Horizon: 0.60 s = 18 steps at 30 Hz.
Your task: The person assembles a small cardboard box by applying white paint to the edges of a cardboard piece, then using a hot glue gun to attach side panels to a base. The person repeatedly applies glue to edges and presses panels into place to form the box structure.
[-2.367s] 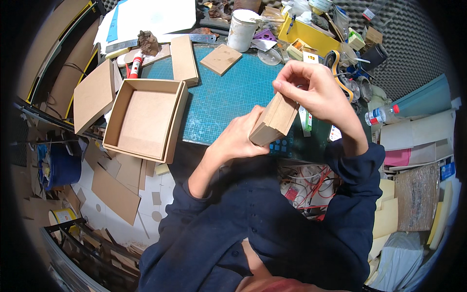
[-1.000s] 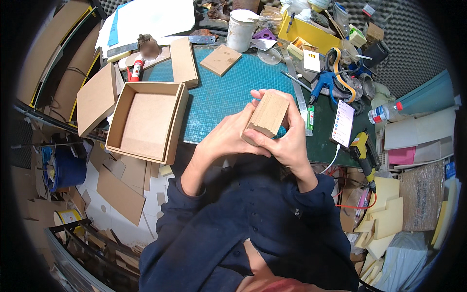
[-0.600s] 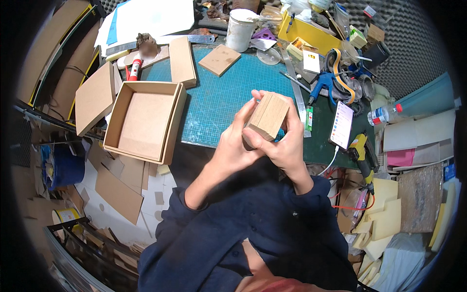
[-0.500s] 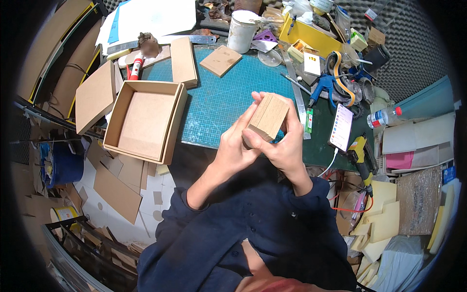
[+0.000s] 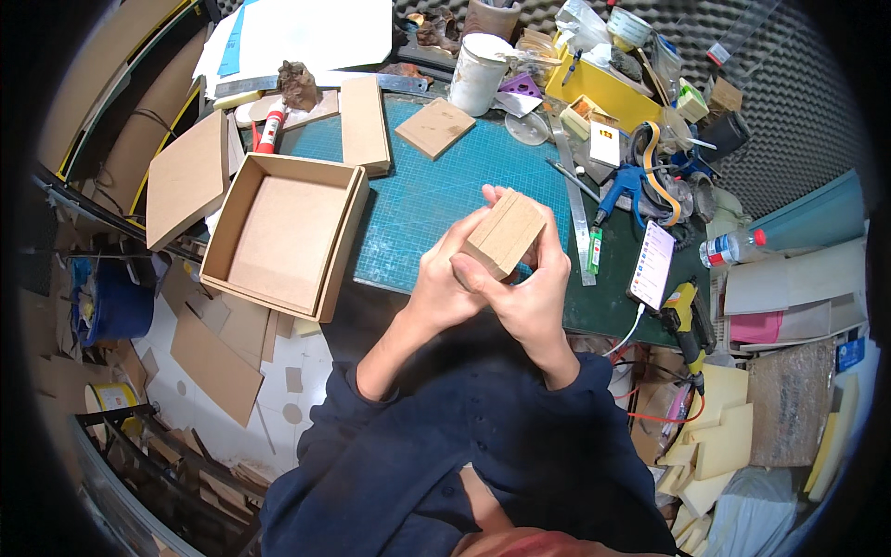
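Observation:
Both of my hands hold a light-brown wooden block (image 5: pixel 507 232) above the near edge of the green cutting mat (image 5: pixel 408 232). A straight line or seam runs along its top face. My left hand (image 5: pixel 444 286) wraps the block's left side, some fingers hidden behind it. My right hand (image 5: pixel 534 295) grips the right side, with its thumb across the near end. Left of my hands, an open square fibreboard box (image 5: pixel 342 251) stands tilted to my view, its inside showing a plain bottom.
Flat board pieces (image 5: pixel 367 125) and a small square board (image 5: pixel 435 128) lie at the back of the mat. A white tin (image 5: pixel 480 74) stands behind. On the right are a steel ruler (image 5: pixel 581 227), a blue glue gun (image 5: pixel 624 190), a phone (image 5: pixel 652 265) and a plastic bottle (image 5: pixel 733 248).
The block has moved slightly left and down against my body and turned a little in my hands. The view has shifted, so the bench things sit further right. My grip stays closed.

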{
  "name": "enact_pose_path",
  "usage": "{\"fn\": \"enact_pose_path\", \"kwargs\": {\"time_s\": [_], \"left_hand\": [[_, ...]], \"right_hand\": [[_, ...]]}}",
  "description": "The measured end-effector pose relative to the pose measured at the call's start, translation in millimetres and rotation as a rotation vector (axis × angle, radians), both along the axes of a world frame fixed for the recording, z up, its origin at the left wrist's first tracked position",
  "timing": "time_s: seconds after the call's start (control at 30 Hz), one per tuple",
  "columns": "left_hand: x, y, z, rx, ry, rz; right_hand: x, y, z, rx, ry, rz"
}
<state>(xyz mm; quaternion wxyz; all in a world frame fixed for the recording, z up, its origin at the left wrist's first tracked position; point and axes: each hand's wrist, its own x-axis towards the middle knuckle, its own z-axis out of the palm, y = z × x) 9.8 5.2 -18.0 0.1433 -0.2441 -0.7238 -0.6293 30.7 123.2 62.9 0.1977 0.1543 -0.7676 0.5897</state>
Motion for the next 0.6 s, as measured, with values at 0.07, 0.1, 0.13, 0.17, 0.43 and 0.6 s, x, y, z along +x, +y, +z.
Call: {"fn": "enact_pose_path", "kwargs": {"time_s": [0.07,0.1,0.13,0.17,0.43,0.6], "left_hand": [[-2,2,-6,0.001,0.028,-0.001],[-3,3,-8,-0.004,0.044,0.004],[-3,3,-9,-0.009,0.06,0.009],[-3,4,-10,-0.021,0.065,0.021],[3,4,-2,-0.022,0.041,0.052],[6,3,2,-0.043,-0.002,0.06]], "right_hand": [[0,1,-1,0.01,0.008,-0.003],[1,1,-2,0.019,0.027,-0.011],[1,2,-3,0.029,0.045,-0.018],[1,3,-4,0.024,0.03,-0.016],[1,21,24,-0.313,-0.231,0.29],[-31,44,50,0.016,-0.435,0.342]]}}
